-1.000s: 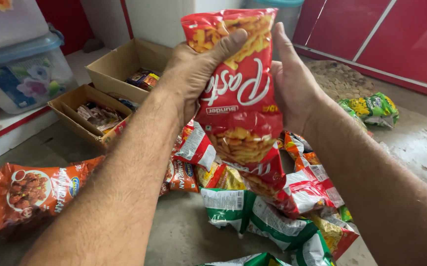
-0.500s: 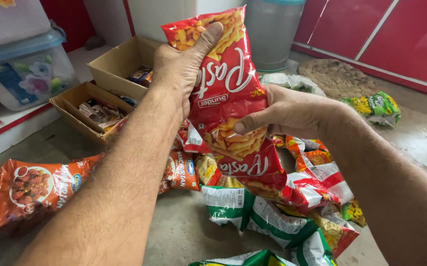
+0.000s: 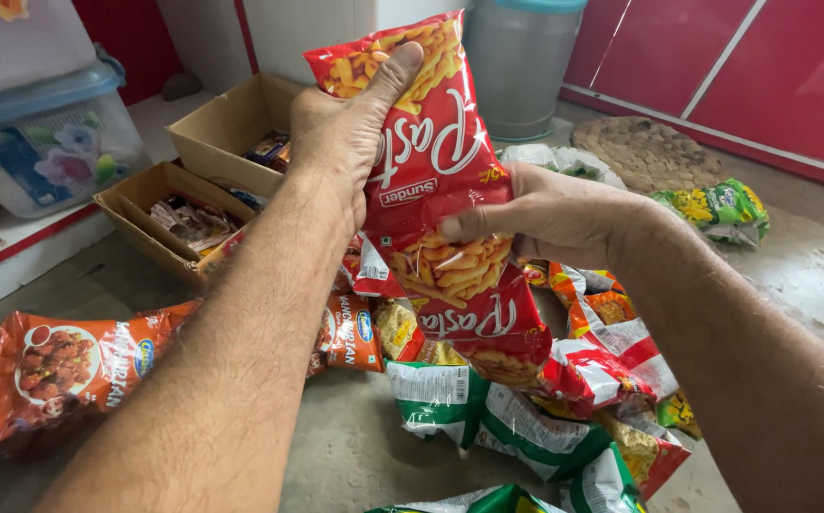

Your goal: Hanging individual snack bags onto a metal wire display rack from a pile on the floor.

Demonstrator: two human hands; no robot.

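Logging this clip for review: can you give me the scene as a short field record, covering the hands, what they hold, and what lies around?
left hand: grips the upper part of the red snack packet, thumb across its front
right hand: holds the same packet at mid-height, thumb on the front
red snack packet: upright, lifted above the pile
pile of packets: red, green and orange, on the floor below the hands
orange packet: lies flat, far left
cardboard boxes: two, open, with small items inside
grey bin: behind the packet
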